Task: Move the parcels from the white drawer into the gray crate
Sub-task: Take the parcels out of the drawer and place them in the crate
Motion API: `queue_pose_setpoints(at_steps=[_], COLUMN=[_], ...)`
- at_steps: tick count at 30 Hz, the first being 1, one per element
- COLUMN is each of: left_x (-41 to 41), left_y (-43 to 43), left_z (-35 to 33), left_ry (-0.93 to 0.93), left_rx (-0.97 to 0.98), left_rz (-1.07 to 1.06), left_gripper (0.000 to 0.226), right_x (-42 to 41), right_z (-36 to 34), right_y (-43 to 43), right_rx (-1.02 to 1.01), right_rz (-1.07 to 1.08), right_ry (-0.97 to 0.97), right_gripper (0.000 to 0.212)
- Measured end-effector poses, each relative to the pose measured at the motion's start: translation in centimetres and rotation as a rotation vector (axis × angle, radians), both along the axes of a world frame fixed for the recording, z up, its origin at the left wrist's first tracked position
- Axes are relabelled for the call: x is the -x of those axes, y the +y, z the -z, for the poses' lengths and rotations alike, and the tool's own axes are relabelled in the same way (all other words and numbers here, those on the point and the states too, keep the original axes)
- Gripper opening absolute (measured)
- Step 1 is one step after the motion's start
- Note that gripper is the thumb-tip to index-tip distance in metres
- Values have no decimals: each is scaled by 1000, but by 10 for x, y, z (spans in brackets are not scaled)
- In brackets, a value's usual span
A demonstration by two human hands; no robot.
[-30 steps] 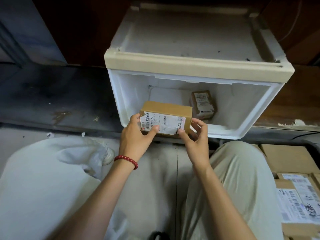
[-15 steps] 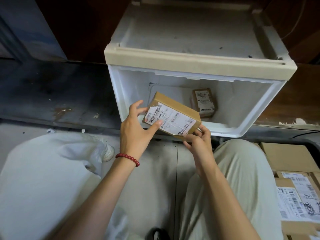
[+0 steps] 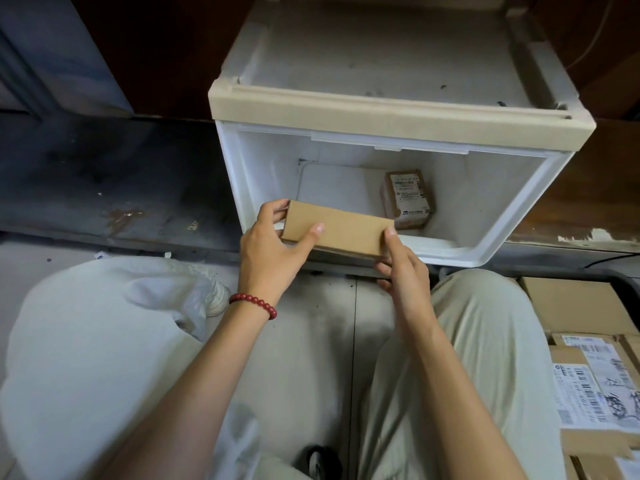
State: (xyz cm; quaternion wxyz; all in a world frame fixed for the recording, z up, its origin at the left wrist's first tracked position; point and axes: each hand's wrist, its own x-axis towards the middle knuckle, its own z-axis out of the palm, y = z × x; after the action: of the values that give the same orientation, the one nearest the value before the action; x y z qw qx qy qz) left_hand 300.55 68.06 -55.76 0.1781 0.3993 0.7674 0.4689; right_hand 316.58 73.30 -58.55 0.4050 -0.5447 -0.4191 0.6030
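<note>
Turned label-down, held parcel [image 3: 337, 233], other parcel [image 3: 408, 199] inside drawer [image 3: 263, 174]

Dim, soft light — wide-angle bowing at edges

place: parcel storage or sorting corner, at floor level | near right: labelled cardboard parcels [image 3: 585, 386] packed in a dark-rimmed crate [image 3: 620, 284] | far: white plastic drawer [image 3: 485, 209] on a worn dark ledge [image 3: 104, 188] | near: pale tiled floor [image 3: 329, 323]

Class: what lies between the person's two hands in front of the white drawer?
A plain brown cardboard parcel spans the gap; the left hand grips its left end, the right hand pinches its right end. The head view shows it.
</note>
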Motion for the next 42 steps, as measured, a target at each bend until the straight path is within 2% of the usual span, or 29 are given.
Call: queue_pose_setpoints(at_steps=[3,9,13,18,23,27,33,35,42], left_x=[3,6,2,-7,-9,-19,-54,-75,-161], left_y=[0,0,-1,0,0,-3,3,11,47], left_z=[-1,-2,-1,3,0,-11,-39,-44,-71], left_ry=[-15,22,33,67,59,41,67,44,-3], left_rx=[2,26,26,36,-42,-176,-317,-330,-319], left_rz=[-26,-30,-27,12,16,15,175,234,530], left_gripper=[49,51,47,59,71,70,73,74,74], right_x=[0,2,5,6,3,-4,-63,-84,-171], right_z=[3,8,6,5,2,-20,-61,-67,-91], right_y=[0,1,0,-1,-3,-5,-18,-20,-29], right_rx=[4,4,-24,-43,-141,-212,-291,-284,-366], right_rz=[4,-3,4,4,-6,0,59,128,417], right_ry=[-32,-101,-35,44,59,85,129,167,90], right_gripper=[32,37,29,30,32,22,37,42,40])
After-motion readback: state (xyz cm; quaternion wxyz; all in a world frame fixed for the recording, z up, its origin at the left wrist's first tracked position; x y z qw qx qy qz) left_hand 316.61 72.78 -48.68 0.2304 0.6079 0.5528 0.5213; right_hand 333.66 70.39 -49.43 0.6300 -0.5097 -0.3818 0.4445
